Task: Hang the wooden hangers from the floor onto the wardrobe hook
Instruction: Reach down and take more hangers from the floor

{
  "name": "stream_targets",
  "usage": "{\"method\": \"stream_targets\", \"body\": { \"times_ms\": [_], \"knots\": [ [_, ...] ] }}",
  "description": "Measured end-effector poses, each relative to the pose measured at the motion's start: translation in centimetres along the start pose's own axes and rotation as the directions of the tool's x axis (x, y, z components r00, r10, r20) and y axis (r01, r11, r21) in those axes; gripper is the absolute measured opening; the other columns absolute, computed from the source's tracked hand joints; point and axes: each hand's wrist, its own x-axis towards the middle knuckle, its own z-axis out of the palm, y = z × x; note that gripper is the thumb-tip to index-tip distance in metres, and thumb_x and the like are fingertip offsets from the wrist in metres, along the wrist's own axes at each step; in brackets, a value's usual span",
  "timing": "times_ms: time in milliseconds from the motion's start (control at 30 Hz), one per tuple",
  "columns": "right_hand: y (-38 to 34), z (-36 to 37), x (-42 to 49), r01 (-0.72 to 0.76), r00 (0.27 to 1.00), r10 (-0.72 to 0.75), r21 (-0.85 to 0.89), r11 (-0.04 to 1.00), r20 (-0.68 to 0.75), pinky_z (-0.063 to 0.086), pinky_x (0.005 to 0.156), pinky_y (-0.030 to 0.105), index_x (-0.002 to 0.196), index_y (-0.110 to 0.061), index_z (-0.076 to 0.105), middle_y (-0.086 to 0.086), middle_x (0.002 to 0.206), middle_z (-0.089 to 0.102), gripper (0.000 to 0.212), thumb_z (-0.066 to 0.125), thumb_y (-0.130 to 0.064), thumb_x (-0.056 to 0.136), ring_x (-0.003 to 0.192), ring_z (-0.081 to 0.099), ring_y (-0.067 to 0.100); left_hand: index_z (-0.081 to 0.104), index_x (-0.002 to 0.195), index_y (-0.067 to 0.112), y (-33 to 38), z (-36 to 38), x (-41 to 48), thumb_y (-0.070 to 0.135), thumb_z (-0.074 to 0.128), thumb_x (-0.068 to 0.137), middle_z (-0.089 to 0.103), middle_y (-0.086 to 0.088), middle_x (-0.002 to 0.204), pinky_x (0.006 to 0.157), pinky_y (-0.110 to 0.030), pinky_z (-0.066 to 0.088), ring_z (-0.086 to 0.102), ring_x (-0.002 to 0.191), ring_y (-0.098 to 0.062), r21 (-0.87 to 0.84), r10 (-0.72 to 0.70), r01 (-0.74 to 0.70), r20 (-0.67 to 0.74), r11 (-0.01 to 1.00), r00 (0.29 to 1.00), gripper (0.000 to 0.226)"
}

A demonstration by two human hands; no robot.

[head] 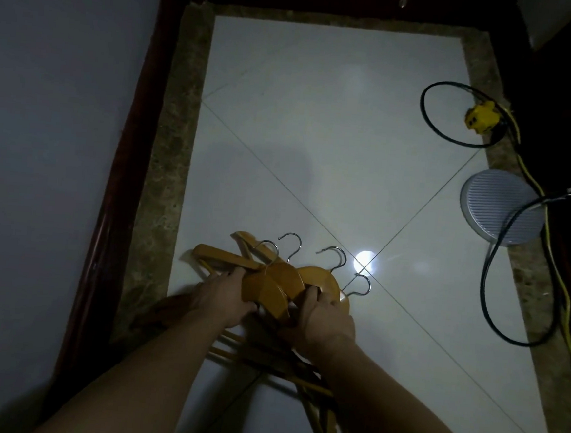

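Observation:
Several wooden hangers (271,288) with metal hooks (333,257) lie bunched on the glossy white floor tiles (318,133) near the bottom middle of the head view. My left hand (223,298) grips the stack from its left side, fingers curled round the wooden shoulders. My right hand (324,318) closes on the stack from the right, just below the hooks. More hanger arms (285,370) stick out under my forearms, partly hidden. The wardrobe hook is out of view.
A dark wooden skirting (106,222) and a wall run along the left. A black cable loop (456,113) with a yellow plug (483,119), a yellow wire and a round grey ribbed disc (501,207) lie at the right. A bright light reflection (363,259) sits beside the hooks.

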Motion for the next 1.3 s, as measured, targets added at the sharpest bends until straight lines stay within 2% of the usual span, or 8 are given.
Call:
{"method": "stream_targets", "body": {
  "times_ms": [267,433,633,733,867,933,1100,1300],
  "knots": [
    [-0.4,0.7,0.6,0.004,1.000,-0.004,0.098,0.995,0.007,0.057,0.079,0.035,0.137,-0.015,0.037,0.004,0.110,0.062,0.056,0.062,-0.041,0.094,0.094,0.063,0.020,0.049,0.121,0.025,0.0,0.8,0.2,0.041,0.070,0.083,0.057,-0.004,0.127,0.101,-0.048,0.042,0.048,0.122,-0.029,0.016,0.014,-0.013,-0.042,1.000,0.999,0.047],
    [0.0,0.2,0.3,0.007,1.000,-0.007,0.107,0.994,-0.002,0.059,0.071,0.033,0.128,-0.019,0.043,-0.004,0.083,0.059,0.040,0.055,-0.042,0.097,0.075,0.062,0.014,0.050,0.119,0.024,0.3,0.1,-0.3,0.041,0.074,0.081,0.061,-0.001,0.119,0.090,-0.041,0.046,0.057,0.113,-0.026,-0.162,-0.020,0.007,-0.082,0.987,0.996,0.049],
    [0.4,-1.7,-1.1,-0.005,1.000,0.006,0.088,0.996,-0.008,0.058,0.067,0.030,0.122,-0.020,0.048,-0.004,0.081,0.056,0.027,0.057,-0.027,0.097,0.071,0.062,0.012,0.044,0.124,0.025,1.2,-1.7,-2.1,0.047,0.069,0.083,0.060,-0.002,0.117,0.086,-0.039,0.047,0.058,0.110,-0.025,-0.137,0.034,-0.047,-0.096,0.989,0.995,0.052],
    [0.3,-3.7,-2.7,0.028,0.998,-0.025,0.047,0.999,-0.058,0.042,0.053,0.024,0.117,-0.020,0.048,-0.005,0.077,0.052,0.023,0.056,-0.029,0.098,0.064,0.054,0.009,0.042,0.121,0.025,1.9,-3.9,-3.7,0.051,0.066,0.084,0.060,-0.001,0.112,0.085,-0.039,0.050,0.059,0.103,-0.022,-0.096,0.072,-0.082,-0.101,0.992,0.992,0.051],
    [-0.4,-8.7,-5.4,0.087,0.990,-0.089,-0.020,0.996,-0.107,0.051,0.066,0.031,0.118,-0.019,0.044,0.000,0.091,0.062,0.025,0.053,-0.030,0.098,0.075,0.061,0.017,0.036,0.130,0.023,3.6,-8.5,-5.8,0.051,0.063,0.086,0.061,-0.002,0.113,0.084,-0.037,0.051,0.060,0.102,-0.022,-0.037,0.113,-0.120,-0.152,0.992,0.982,0.059],
    [-0.7,-12.5,-6.7,0.097,0.988,-0.096,0.004,0.995,-0.118,0.054,0.070,0.034,0.118,-0.019,0.044,0.001,0.093,0.062,0.026,0.055,-0.030,0.097,0.078,0.062,0.019,0.037,0.123,0.024,5.0,-11.7,-6.8,0.049,0.063,0.086,0.062,-0.001,0.109,0.083,-0.039,0.053,0.061,0.096,-0.021,-0.025,0.138,-0.145,-0.186,0.989,0.973,0.052],
    [-0.7,-21.6,-10.7,0.191,0.960,-0.162,0.114,0.975,-0.228,0.057,0.072,0.042,0.109,-0.020,0.044,0.000,0.084,0.061,0.030,0.049,-0.047,0.096,0.077,0.063,0.022,0.036,0.114,0.027,8.9,-20.4,-10.4,0.050,0.064,0.086,0.062,0.001,0.103,0.076,-0.038,0.055,0.063,0.089,-0.019,-0.001,0.188,-0.196,-0.288,0.981,0.939,0.047],
    [-1.5,-31.9,-18.1,0.187,0.970,-0.118,0.345,0.920,-0.211,0.053,0.064,0.029,0.107,-0.028,0.041,-0.003,0.089,0.061,0.063,0.043,-0.085,0.079,0.077,0.063,0.014,0.035,0.119,0.025,13.9,-30.5,-17.1,0.051,0.064,0.086,0.060,0.000,0.102,0.073,-0.036,0.052,0.063,0.087,-0.019,0.041,0.236,-0.237,-0.349,0.971,0.907,0.051]
  ]
}}
